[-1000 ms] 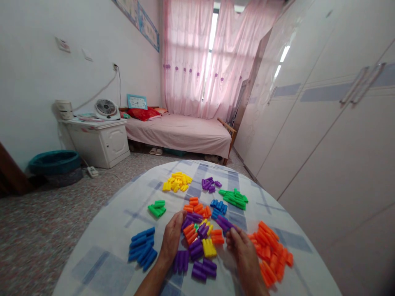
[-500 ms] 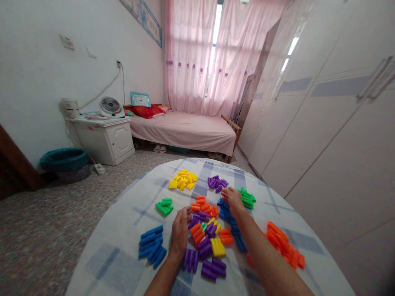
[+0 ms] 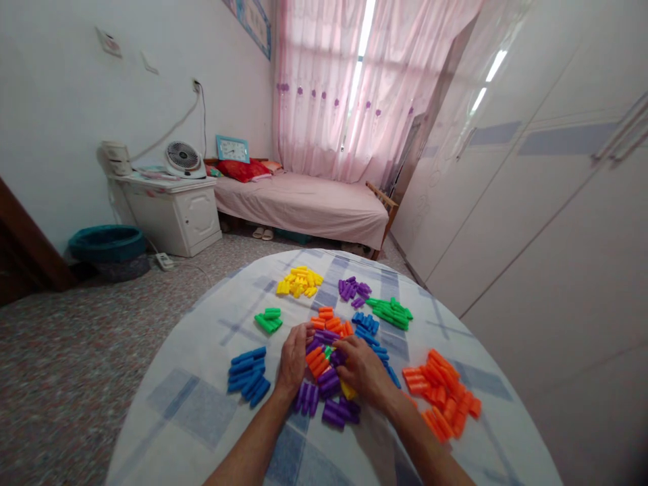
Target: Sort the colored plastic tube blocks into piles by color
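Observation:
A mixed pile of ribbed plastic building blocks (image 3: pixel 317 362), shaped like tubes joined side by side, lies at the middle of the table in orange, purple, yellow and green. My left hand (image 3: pixel 293 359) rests along the pile's left edge, fingers extended and slightly bent, touching the blocks. Over the right side of the pile my right hand (image 3: pixel 364 370) is bent, its thumb and fingers closing around a purple block (image 3: pixel 335 358). The hand hides part of the pile, including most of a yellow block (image 3: pixel 347 390). Just right of that hand runs a group of blue blocks (image 3: pixel 372 335).
Sorted around the round table (image 3: pixel 187 418) are yellow blocks (image 3: pixel 300 281), purple blocks (image 3: pixel 353 289), green blocks (image 3: pixel 391 312), a small green group (image 3: pixel 269 320), blue blocks (image 3: pixel 249 374) and orange blocks (image 3: pixel 443 391). A bed (image 3: pixel 304 202) stands beyond; wardrobes (image 3: pixel 531 223) line the right.
My right hand has come back from beside the green and blue blocks to the central pile, uncovering them. My left hand stays at the pile's left edge. The view has shifted slightly.

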Demonstrator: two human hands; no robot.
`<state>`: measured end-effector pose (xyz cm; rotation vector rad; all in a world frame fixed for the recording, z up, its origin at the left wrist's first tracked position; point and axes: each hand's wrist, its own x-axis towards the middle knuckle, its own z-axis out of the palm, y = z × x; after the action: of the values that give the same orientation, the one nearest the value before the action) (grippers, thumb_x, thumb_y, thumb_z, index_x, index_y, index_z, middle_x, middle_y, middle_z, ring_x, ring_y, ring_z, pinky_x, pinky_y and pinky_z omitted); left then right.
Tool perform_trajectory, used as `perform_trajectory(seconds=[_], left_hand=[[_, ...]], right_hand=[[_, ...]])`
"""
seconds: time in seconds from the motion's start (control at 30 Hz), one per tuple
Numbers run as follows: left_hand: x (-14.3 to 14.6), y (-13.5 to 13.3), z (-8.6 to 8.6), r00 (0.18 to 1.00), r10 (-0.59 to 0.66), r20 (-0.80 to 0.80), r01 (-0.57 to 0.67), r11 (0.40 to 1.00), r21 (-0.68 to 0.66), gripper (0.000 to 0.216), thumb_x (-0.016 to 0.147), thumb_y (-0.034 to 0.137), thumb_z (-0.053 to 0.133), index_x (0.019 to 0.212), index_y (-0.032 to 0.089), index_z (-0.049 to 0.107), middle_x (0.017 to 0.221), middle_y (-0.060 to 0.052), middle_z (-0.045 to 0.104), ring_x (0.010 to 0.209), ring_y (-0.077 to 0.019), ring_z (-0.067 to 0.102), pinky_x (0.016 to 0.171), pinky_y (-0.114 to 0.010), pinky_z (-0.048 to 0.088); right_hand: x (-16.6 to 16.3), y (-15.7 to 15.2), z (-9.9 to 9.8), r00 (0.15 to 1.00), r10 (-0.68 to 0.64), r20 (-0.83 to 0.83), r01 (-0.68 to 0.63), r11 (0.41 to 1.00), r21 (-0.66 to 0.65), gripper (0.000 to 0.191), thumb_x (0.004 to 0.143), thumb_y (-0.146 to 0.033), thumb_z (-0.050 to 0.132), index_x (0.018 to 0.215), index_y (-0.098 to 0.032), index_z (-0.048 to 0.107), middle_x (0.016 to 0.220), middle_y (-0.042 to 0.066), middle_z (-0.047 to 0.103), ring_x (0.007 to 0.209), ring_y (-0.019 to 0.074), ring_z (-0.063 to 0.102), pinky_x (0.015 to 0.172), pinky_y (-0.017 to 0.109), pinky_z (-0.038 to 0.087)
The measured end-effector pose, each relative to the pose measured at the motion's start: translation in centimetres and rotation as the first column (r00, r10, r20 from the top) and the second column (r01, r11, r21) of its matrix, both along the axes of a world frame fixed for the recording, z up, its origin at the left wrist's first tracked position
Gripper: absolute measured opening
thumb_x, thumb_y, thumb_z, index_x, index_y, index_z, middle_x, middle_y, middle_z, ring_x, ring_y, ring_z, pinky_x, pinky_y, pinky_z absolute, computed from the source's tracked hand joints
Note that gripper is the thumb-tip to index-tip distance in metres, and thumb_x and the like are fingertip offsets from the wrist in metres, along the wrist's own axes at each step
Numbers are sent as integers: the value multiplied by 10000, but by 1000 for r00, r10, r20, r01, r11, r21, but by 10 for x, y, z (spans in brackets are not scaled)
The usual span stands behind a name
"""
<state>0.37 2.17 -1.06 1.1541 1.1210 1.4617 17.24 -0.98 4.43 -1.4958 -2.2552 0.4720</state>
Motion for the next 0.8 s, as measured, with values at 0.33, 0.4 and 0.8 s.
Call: perform_trajectory(seconds=[0.33, 0.4, 0.8], left_hand=[[1, -3, 1, 1000, 5, -23, -5, 1000, -9, 500, 891, 550, 312, 987, 157, 607, 989, -92, 657, 956, -201, 621, 906, -370, 475], [1, -2, 2, 999, -1, -36, 1, 1000, -4, 493, 897, 540, 306, 988, 159, 604, 1002, -95, 651, 968, -204, 614, 908, -375, 473], [3, -4, 4, 999, 11, -47, -12, 1000, -23, 468, 912, 517, 288, 971, 175, 602, 1063, -105, 634, 1001, -195, 598, 900, -349, 484]], right_hand=[[32, 27, 5, 971, -219, -98, 224, 973, 47, 327, 757, -235, 544, 1073, -207, 622, 1030, 56, 613, 926, 176, 579, 859, 294, 419], [42, 53, 6, 947, -310, -83, 316, 946, 75, 330, 741, -248, 562, 1057, -185, 637, 1027, 68, 631, 914, 186, 592, 860, 303, 421], [50, 131, -2, 873, -486, 26, 485, 874, 42, 278, 806, -256, 466, 983, -149, 652, 931, 97, 683, 826, 190, 616, 706, 270, 408]])
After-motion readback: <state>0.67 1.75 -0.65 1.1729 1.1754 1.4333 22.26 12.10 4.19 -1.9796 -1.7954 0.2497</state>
